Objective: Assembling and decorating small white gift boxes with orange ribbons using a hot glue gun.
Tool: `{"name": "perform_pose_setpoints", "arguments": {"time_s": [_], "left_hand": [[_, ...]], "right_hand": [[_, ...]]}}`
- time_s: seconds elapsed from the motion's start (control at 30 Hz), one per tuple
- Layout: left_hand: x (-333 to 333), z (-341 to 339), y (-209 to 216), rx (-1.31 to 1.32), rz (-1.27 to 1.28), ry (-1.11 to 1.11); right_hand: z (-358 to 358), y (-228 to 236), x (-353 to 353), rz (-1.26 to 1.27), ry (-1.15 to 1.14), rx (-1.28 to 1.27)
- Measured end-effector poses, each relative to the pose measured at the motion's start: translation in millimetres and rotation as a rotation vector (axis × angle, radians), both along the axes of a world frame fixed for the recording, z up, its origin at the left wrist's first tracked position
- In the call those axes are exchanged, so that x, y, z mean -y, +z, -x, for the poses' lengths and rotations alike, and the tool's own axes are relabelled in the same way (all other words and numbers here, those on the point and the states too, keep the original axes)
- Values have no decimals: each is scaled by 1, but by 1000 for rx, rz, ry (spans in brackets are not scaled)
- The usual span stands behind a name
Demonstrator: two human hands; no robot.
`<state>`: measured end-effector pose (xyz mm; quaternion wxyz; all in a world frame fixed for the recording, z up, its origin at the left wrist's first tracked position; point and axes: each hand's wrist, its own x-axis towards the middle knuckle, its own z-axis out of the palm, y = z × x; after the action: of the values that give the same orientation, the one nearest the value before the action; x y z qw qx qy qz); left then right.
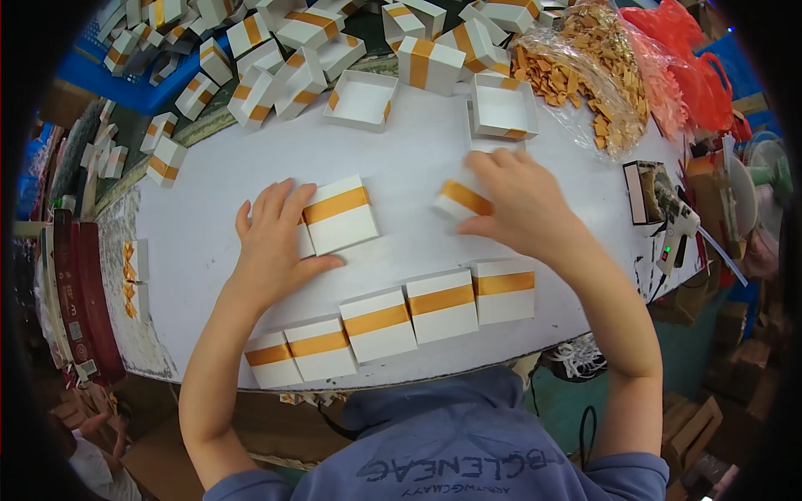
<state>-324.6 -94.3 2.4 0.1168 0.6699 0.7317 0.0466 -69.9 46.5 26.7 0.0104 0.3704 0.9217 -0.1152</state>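
My left hand (271, 246) rests on a white gift box at the left of the table, fingers along its far edge and thumb at its near edge, covering most of it. Touching that box on its right is another white box with a gold ribbon band (341, 213). Toward the right, my right hand (522, 200) grips a small white box with a gold band (464, 199) between thumb and fingers; both are slightly blurred. Along the near table edge stands a row of several banded white boxes (443, 305), side by side.
Many banded boxes (430, 65) lie heaped at the back, some in a blue crate (171, 92). Open box parts (361, 100) sit before them. A plastic bag of gold ribbon pieces (585, 63) is back right, a glue gun (677, 217) at right. Two bow-topped boxes (136, 280) stand left.
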Motion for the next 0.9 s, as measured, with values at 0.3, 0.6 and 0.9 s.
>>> {"name": "perform_pose_setpoints", "arguments": {"time_s": [0.3,0.6,0.9], "left_hand": [[-30,-59,-4,35,-224,-124],[-54,-61,-10,-37,-117,-366],[-56,-60,11,275,111,-221]], "right_hand": [[-2,-1,-43,-346,77,-401],[-53,-1,-36,479,-280,-785],[-77,-26,-37,511,-489,-569]]}}
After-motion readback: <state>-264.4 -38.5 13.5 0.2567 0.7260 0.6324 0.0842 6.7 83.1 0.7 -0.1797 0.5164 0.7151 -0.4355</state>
